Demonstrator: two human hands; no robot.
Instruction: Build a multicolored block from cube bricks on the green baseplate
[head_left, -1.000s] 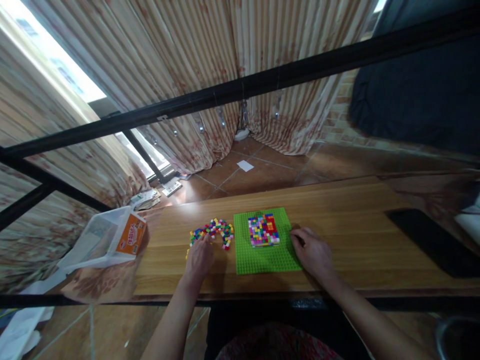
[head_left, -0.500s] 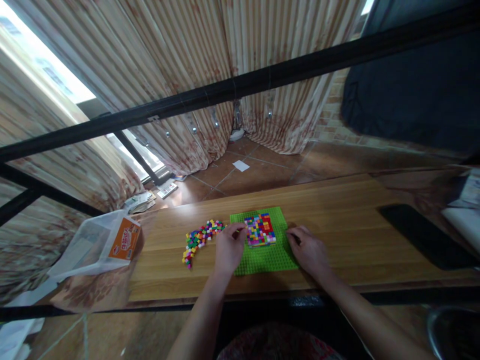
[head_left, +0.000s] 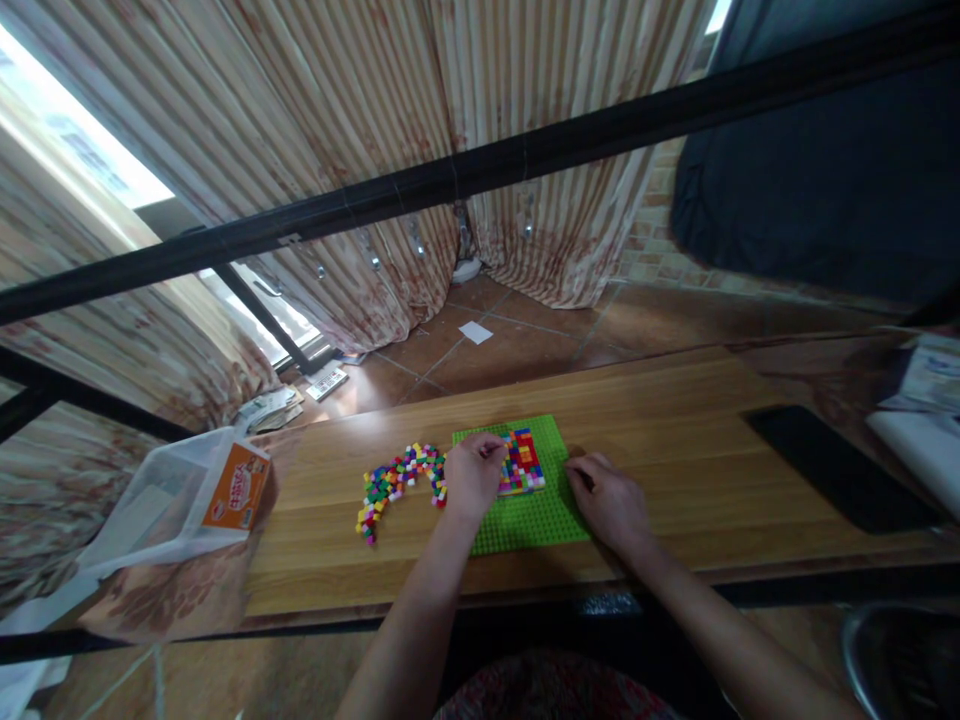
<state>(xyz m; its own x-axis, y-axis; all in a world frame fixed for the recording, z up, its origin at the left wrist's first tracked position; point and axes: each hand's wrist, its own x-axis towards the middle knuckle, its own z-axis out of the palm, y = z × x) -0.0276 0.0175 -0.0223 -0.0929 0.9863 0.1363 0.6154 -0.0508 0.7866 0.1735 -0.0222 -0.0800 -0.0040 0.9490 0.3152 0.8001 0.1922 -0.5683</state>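
Note:
A block of small multicoloured bricks (head_left: pixel 526 462) is built up on the green baseplate (head_left: pixel 517 525). Over the left part of that block is my left hand (head_left: pixel 475 472), its thumb and forefinger pinched together. Whatever they hold is too small to make out, and the hand covers part of the build. My right hand (head_left: pixel 606 492) rests at the baseplate's right edge with its fingers curled closed; the inside is hidden. To the left of the baseplate, loose coloured bricks (head_left: pixel 390 480) lie in a curved heap.
A wooden board (head_left: pixel 675 470) bears everything. A dark flat slab (head_left: pixel 832 465) lies at its right. On the left stands a translucent plastic bin (head_left: pixel 161 525) with an orange label. A black metal rail (head_left: pixel 420 190) crosses beyond the board, before striped curtains (head_left: pixel 360 100).
My left hand has moved right, from the build's left edge to over its left part. My right hand stays at the baseplate's right edge. The whole view has shifted slightly.

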